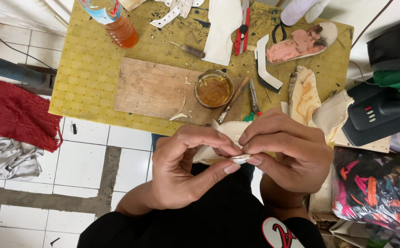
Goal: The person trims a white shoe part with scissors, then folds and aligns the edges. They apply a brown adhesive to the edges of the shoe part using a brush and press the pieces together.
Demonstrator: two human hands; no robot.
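Both hands meet over my lap in front of a small yellow work table [85, 78]. My left hand [181, 167] and my right hand [285, 154] pinch the same cream-coloured piece of soft material [230, 133], fingers closed on its near edge. Most of the piece is hidden behind my fingers. Just beyond the hands stands a round tin of amber glue [213, 88] with a brush [233, 98] leaning by it, on a worn wooden board [152, 89].
On the table lie red-handled scissors [242, 30], a shoe sole with pink lining [301, 43], white cut strips [264, 66], an awl [191, 49] and a bottle of orange liquid [117, 23]. A red rug [14, 112] lies left; bags of coloured scraps [376, 188] sit right.
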